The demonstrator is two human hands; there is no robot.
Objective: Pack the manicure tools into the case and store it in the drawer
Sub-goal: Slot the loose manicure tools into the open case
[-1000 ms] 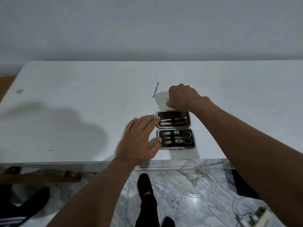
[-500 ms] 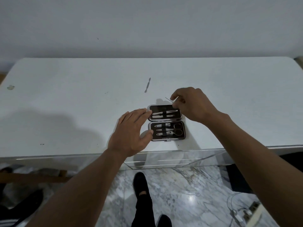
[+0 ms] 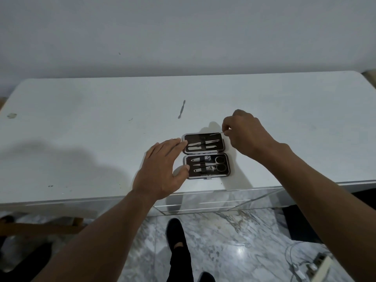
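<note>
An open manicure case (image 3: 206,176) with a dark lining lies near the front edge of the white table (image 3: 81,129). Its far half holds two metal tools, its near half scissors, clippers and other tools under a strap. My left hand (image 3: 160,176) rests flat against the case's left side, fingers apart, fingertips touching the rim. My right hand (image 3: 245,133) pinches a thin metal tool (image 3: 216,134) whose tip reaches over the far right corner of the case. One more dark slim tool (image 3: 181,109) lies loose on the table beyond the case.
A clear acrylic drawer unit (image 3: 219,202) sits under the table's front edge below the case. The wall stands behind the table. Below are a marble floor, my dark shoe (image 3: 176,235), and cables (image 3: 301,261) at the lower right.
My right hand has picked the thin tool up from beyond the case and carried it right, then lowered its tip over the case's far half. My left hand stayed at the case.
</note>
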